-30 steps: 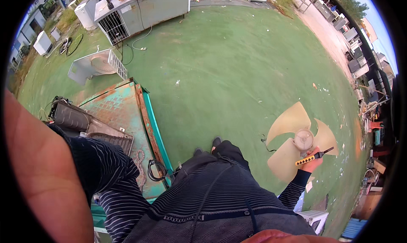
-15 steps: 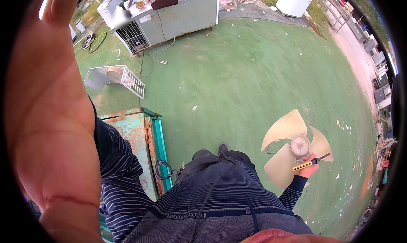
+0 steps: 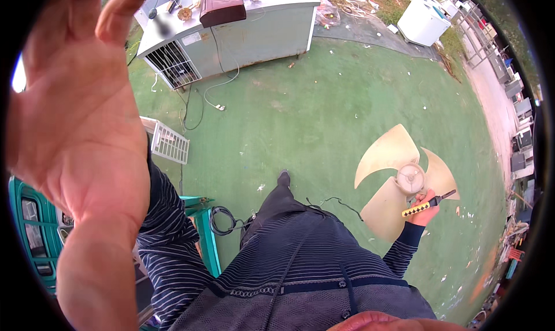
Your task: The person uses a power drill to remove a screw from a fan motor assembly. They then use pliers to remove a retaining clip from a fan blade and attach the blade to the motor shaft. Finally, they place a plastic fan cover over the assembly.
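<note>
My left hand [image 3: 81,134] is raised very close to the camera at the left, palm showing and fingers stretched out; it holds nothing, and its fingertips run out of the picture. Low on the right, my right hand [image 3: 426,213] grips a large cream plastic fan blade wheel [image 3: 384,209] near its round hub. The same hand also has a hand tool [image 3: 421,208] with a yellow handle with black diamonds and a dark, narrow metal end, lying across the fan. Part of one fan blade is hidden behind my hand and sleeve.
A teal metal frame [image 3: 206,238] with a coiled dark cable [image 3: 224,220] stands beside my left leg. Ahead is a long white cabinet [image 3: 248,45] bearing a maroon box [image 3: 222,4]. A white grille panel [image 3: 170,142] and a white appliance [image 3: 424,20] stand on the green floor.
I have stepped forward, and the cabinet looks nearer. The teal frame and grille panel have shifted down or behind my left arm. My left hand shows more fingers; the right keeps fan and tool.
</note>
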The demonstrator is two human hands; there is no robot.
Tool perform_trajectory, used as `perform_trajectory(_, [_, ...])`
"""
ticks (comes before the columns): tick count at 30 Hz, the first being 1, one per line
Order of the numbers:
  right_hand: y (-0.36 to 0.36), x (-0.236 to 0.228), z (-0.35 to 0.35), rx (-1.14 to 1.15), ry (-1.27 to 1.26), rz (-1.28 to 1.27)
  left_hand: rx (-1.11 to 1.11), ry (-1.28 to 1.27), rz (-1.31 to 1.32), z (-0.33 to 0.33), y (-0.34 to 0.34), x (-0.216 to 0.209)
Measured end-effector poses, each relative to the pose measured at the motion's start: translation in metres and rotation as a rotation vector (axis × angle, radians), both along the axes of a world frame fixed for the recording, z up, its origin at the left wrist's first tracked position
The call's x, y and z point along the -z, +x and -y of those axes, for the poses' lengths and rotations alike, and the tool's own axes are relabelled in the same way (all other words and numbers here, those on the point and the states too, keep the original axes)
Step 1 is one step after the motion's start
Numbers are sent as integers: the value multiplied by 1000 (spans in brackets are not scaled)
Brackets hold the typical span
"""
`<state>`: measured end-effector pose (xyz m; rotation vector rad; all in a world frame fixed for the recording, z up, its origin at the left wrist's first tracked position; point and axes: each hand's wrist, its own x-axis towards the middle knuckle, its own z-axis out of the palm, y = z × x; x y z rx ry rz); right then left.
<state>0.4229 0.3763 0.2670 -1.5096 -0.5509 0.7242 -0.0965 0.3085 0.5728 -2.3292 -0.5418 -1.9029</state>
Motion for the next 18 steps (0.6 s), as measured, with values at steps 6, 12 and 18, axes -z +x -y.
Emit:
perform_trajectory(6, [-95, -6, -149, -118, -48, 76, 98, -1118, 477, -236, 13, 199])
perform_trajectory(12, [-179, -28, -315, -367, -72, 71, 189, -1686, 386, -378, 56, 351])
perform_trajectory(18, [-262, -22, -498, -613, -63, 3, 309, -1831, 604, -523, 19, 345])
